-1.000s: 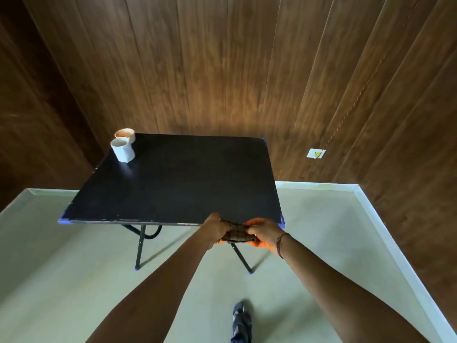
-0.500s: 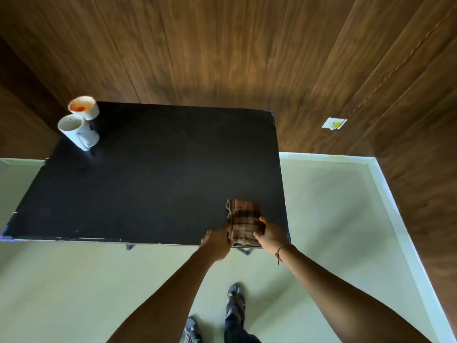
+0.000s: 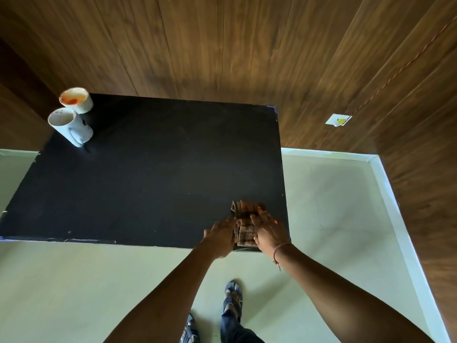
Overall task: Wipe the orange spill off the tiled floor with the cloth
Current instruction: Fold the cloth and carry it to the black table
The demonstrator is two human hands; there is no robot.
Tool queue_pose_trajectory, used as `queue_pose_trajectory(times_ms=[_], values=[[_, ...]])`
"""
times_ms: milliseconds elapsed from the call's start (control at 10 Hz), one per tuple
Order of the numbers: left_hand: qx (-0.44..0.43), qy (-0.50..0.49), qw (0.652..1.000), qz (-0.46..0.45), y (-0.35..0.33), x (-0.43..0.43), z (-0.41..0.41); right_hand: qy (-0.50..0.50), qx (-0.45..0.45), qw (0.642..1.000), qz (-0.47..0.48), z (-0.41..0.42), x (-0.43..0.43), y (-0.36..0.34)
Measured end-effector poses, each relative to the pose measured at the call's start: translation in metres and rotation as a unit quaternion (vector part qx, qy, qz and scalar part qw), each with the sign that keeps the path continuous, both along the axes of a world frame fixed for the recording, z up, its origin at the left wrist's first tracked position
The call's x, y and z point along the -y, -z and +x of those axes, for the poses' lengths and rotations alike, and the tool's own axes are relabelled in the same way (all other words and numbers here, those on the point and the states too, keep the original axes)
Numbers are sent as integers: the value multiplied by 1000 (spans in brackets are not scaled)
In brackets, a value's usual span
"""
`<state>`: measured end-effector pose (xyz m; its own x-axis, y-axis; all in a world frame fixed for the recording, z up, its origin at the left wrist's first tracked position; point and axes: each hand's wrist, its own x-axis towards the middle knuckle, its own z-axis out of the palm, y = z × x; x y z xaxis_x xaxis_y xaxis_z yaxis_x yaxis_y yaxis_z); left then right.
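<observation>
While the folded brown checked cloth [image 3: 243, 225] lies on the black tabletop [image 3: 148, 181] by its near right corner, the right hand [image 3: 268, 231] rests flat on it and the left hand [image 3: 218, 235] touches its left edge, pinching or not I cannot tell. With no orange visible on the pale tiled floor [image 3: 333, 206], setting it down seems the step: keep it back from the edge

Cloth [image 3: 244, 224] lies on table [image 3: 148, 181] at the near-right corner, reaching the near edge. Right hand [image 3: 268, 231] rests flat on the cloth's right part, left hand [image 3: 220, 236] touches its left side. Mug [image 3: 70, 126] and cup [image 3: 76, 100] stand at the far-left corner, cup just behind mug. Wall socket [image 3: 338, 119] sits right of table. Feet [image 3: 232, 298] on floor [image 3: 333, 206] before table
</observation>
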<state>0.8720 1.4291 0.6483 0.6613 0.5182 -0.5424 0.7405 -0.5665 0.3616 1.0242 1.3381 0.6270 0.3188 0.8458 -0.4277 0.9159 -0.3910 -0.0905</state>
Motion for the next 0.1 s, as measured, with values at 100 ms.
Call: queue_pose_trajectory(times_ms=[100], values=[[25, -35, 999, 31, -18, -11, -18, -3, -19, 998, 61, -7, -7, -16]])
